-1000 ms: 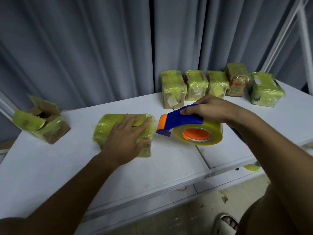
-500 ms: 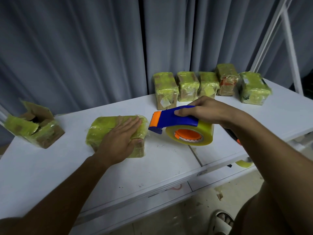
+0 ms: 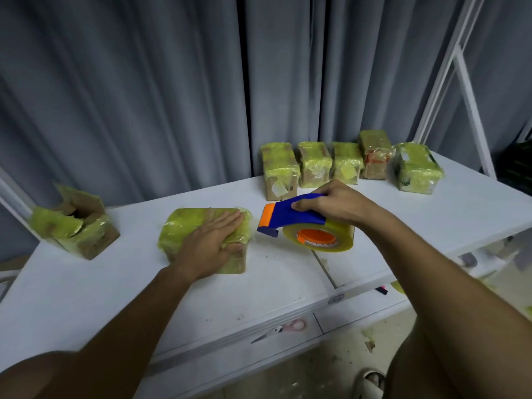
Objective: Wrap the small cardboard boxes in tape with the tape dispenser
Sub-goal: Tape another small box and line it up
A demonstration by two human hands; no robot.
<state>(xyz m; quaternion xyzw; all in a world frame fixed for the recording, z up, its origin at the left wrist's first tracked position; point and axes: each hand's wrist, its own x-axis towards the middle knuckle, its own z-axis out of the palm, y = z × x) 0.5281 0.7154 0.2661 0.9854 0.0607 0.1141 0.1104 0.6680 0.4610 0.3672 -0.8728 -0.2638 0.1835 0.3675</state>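
A small cardboard box point(image 3: 184, 226) covered in yellowish tape lies on the white table point(image 3: 86, 289). My left hand point(image 3: 210, 243) presses flat on its top, fingers straight, thumb down its near side. Just right of the box, my right hand point(image 3: 331, 205) grips the blue handle of the tape dispenser point(image 3: 299, 223). Its orange nose points at the box's right end, and a clear tape roll point(image 3: 319, 237) with an orange core hangs under the handle. A thin gap shows between dispenser and box.
Several taped boxes point(image 3: 345, 162) stand in a row at the table's back right. An opened, partly taped box point(image 3: 74, 228) sits at the far left. Scissors point(image 3: 282, 329) lie on a lower shelf at the front. A grey curtain hangs behind; a white frame point(image 3: 449, 67) rises at right.
The view has shifted a little. My left hand's fingers have drawn together flat on the box. The dispenser stays just right of the box, held the same way.
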